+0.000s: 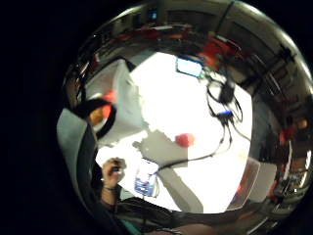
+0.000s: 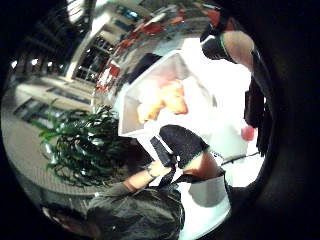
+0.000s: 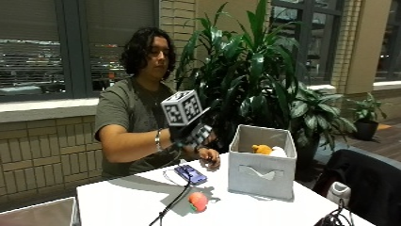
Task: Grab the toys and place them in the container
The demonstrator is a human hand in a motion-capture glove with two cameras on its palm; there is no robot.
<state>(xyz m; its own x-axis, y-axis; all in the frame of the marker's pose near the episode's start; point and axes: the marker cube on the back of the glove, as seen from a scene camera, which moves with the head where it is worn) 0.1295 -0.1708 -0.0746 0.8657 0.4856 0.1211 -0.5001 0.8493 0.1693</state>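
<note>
In the outside view my gloved right hand (image 3: 196,133) hangs in the air above the white table (image 3: 125,202), left of the grey fabric container (image 3: 262,165). It holds nothing, and its fingers look relaxed. A round red toy (image 3: 198,201) lies on the table below it and in front of the container. Orange and yellow toys (image 3: 264,149) sit inside the box. The little finger side palm view looks down on the red toy (image 1: 185,140) and the container (image 1: 124,100). The thumb side palm view shows the container (image 2: 131,116) with orange toys (image 2: 169,101) in it.
A phone (image 3: 190,174) with a cable lies near the person's bare left hand (image 3: 210,157), which rests on the table. A dark jacket (image 3: 370,181) hangs at the table's right end. A lit screen (image 1: 189,66) and black cables (image 1: 225,115) occupy the far side. Large plants (image 3: 251,70) stand behind the container.
</note>
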